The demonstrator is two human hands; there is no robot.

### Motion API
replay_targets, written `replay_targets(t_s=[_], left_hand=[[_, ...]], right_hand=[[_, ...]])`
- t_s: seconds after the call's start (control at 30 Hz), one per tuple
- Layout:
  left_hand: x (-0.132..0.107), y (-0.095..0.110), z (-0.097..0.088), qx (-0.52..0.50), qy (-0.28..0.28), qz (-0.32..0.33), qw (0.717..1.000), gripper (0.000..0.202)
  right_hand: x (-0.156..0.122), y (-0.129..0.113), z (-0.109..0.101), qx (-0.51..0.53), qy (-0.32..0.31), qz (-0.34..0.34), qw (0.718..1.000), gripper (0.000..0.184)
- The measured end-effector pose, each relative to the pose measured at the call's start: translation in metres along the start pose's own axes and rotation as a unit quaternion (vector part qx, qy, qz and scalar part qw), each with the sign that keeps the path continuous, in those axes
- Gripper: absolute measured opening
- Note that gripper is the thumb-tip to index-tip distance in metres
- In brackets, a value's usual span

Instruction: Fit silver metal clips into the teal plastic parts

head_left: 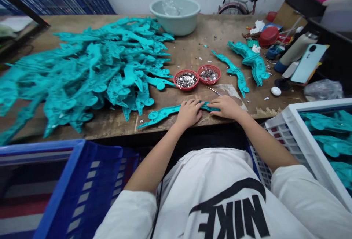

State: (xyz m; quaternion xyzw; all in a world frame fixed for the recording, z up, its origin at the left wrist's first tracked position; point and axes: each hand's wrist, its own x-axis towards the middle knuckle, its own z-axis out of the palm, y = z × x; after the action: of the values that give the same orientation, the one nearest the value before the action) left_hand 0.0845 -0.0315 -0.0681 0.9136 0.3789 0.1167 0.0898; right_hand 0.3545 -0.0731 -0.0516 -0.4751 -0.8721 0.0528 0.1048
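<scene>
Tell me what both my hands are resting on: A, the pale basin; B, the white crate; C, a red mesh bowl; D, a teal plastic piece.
D. The left hand and right hand both lie on the teal plastic piece.

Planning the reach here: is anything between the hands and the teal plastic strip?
Nothing visible does: the left hand and right hand both rest directly on the strip.
</scene>
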Motion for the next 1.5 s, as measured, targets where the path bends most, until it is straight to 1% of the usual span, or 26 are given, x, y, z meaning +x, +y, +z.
replay_targets(t_s=[0.13, 0.27, 0.4, 0.47, 0.57, 0.67, 0.73, 0.8, 0.87, 0.9, 0.93, 1.0, 1.07, 1.13, 1.27, 1.37, 1.43, 1.5], left_hand=[[0.001, 0.000, 0.001, 0.005, -0.001, 0.003, 1.000, 0.056], [0.002, -0.003, 0.002, 0.008, 0.001, 0.004, 1.000, 0.057], [0.002, -0.002, 0.001, 0.016, 0.009, 0.014, 1.000, 0.055], [-0.001, 0.002, 0.001, 0.021, 0.016, 0.025, 0.999, 0.053], [-0.010, 0.013, 0.000, 0.025, 0.030, 0.056, 0.998, 0.052], [-0.024, 0.023, -0.006, 0.023, 0.058, 0.086, 0.994, 0.057], [-0.030, 0.025, -0.012, 0.016, 0.091, 0.110, 0.990, 0.059], [-0.030, 0.021, -0.017, 0.000, 0.098, 0.137, 0.986, 0.059], [-0.024, 0.014, -0.017, -0.016, 0.071, 0.151, 0.986, 0.058], [-0.019, 0.011, -0.015, -0.021, 0.050, 0.150, 0.987, 0.058], [-0.015, 0.007, -0.012, -0.022, 0.032, 0.145, 0.989, 0.056], [-0.008, 0.003, -0.003, -0.020, 0.011, 0.130, 0.991, 0.050], [-0.005, 0.003, 0.005, -0.015, -0.001, 0.117, 0.993, 0.047], [-0.007, 0.005, 0.009, -0.010, -0.007, 0.109, 0.994, 0.047], [-0.012, 0.006, 0.009, -0.005, -0.017, 0.108, 0.994, 0.046], [-0.012, 0.004, 0.008, -0.005, -0.020, 0.106, 0.994, 0.045], [-0.012, 0.004, 0.009, -0.011, -0.021, 0.103, 0.994, 0.045], [-0.012, 0.004, 0.010, -0.019, -0.021, 0.100, 0.995, 0.045]], right_hand=[[0.001, 0.003, -0.001, 0.012, 0.009, -0.017, 1.000, 0.041], [0.002, 0.004, -0.002, 0.020, 0.004, -0.009, 1.000, 0.038], [0.002, 0.004, -0.002, 0.065, 0.002, 0.017, 0.998, 0.049], [-0.001, 0.002, 0.002, 0.086, 0.003, 0.018, 0.996, 0.048], [-0.010, -0.005, 0.012, 0.101, 0.030, 0.019, 0.994, 0.037], [-0.027, -0.010, 0.018, 0.113, 0.088, 0.042, 0.989, 0.030], [-0.038, -0.006, 0.013, 0.114, 0.140, 0.073, 0.981, 0.025], [-0.045, 0.007, -0.004, 0.106, 0.208, 0.138, 0.962, 0.025], [-0.044, 0.028, -0.027, 0.077, 0.262, 0.236, 0.933, 0.031], [-0.040, 0.040, -0.039, 0.055, 0.273, 0.287, 0.916, 0.036], [-0.035, 0.052, -0.050, 0.033, 0.274, 0.334, 0.901, 0.040], [-0.022, 0.075, -0.065, 0.009, 0.253, 0.410, 0.876, 0.048], [-0.007, 0.093, -0.071, 0.013, 0.219, 0.469, 0.856, 0.052], [0.006, 0.105, -0.068, 0.023, 0.186, 0.505, 0.842, 0.056], [0.025, 0.116, -0.055, 0.036, 0.142, 0.540, 0.829, 0.057], [0.027, 0.120, -0.051, 0.034, 0.115, 0.556, 0.822, 0.060], [0.021, 0.120, -0.049, 0.029, 0.102, 0.559, 0.823, 0.072], [0.012, 0.118, -0.045, 0.027, 0.087, 0.557, 0.826, 0.090]])
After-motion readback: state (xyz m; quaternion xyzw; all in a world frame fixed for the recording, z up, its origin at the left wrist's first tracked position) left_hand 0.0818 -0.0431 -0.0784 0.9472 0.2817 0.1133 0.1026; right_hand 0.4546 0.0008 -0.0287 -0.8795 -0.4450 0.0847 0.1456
